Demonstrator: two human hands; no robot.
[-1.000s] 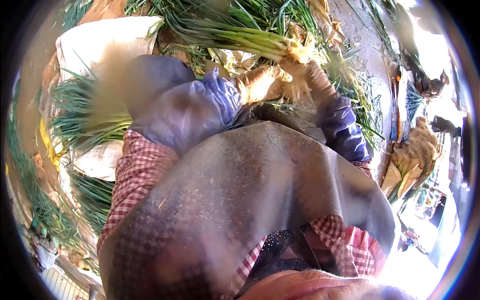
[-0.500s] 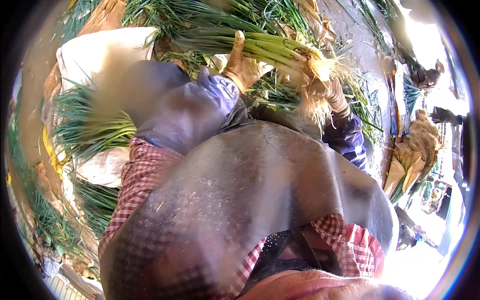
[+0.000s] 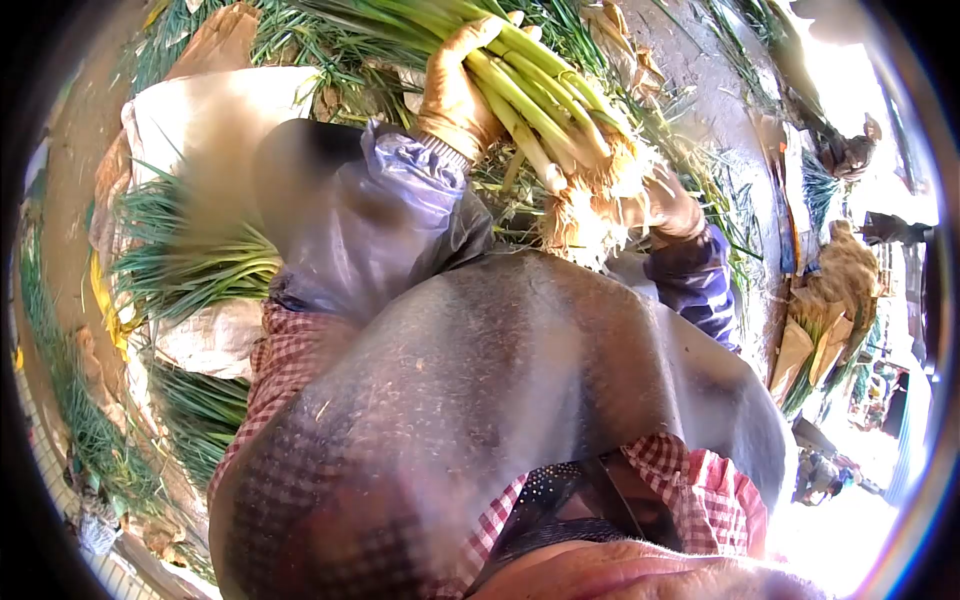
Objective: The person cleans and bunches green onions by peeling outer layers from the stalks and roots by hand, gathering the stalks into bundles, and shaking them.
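A thick bunch of green onions (image 3: 530, 95) is held up before me, leaves toward the upper left and pale bushy roots (image 3: 600, 205) toward my apron. My left hand (image 3: 462, 95), in a tan glove, wraps round the stalks. At the root end, my right hand (image 3: 672, 203), gloved too, grips the bunch from the right, its fingers partly hidden by the roots. More green onions (image 3: 340, 40) lie heaped beneath and beyond the bunch.
Left of me another green onion bunch (image 3: 215, 265) rests beside a whitish sack (image 3: 215, 100). A wrapped bundle (image 3: 835, 290) stands at the right. Loose leaf scraps litter the wet ground (image 3: 710, 90). A dark apron (image 3: 480, 380) covers my front.
The bunch has come closer to me and tilted, its roots dropping lower. My left hand has risen and now wraps over the stalks; my right hand has stayed by the roots.
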